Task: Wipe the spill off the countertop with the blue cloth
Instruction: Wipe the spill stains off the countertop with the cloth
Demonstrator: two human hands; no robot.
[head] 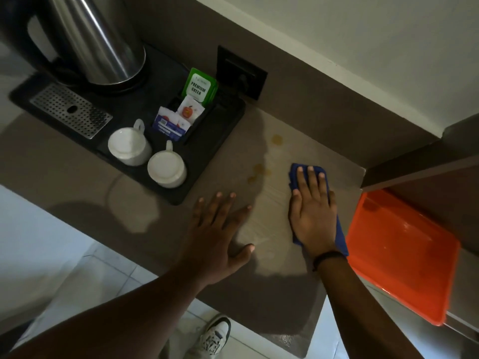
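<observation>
Right hand pressed the blue cloth flat beside the unwiped spill.

The right hand (312, 211) lay palm-down on the blue cloth (339, 237), fingers straight and close together, pinning it to the countertop (77, 182) rather than pinching it. The cloth's long axis ran along the hand, from beyond the fingertips back under the wrist. The spill (259, 168), several amber drops, lay to the left of those fingertips and slightly beyond them, nearer the black tray (207, 161). The left hand (220, 229) rested empty, fingers spread, closer to the lower drops. Bare counter stayed open leftward; the counter edge and orange bin (399, 255) bounded the right.
</observation>
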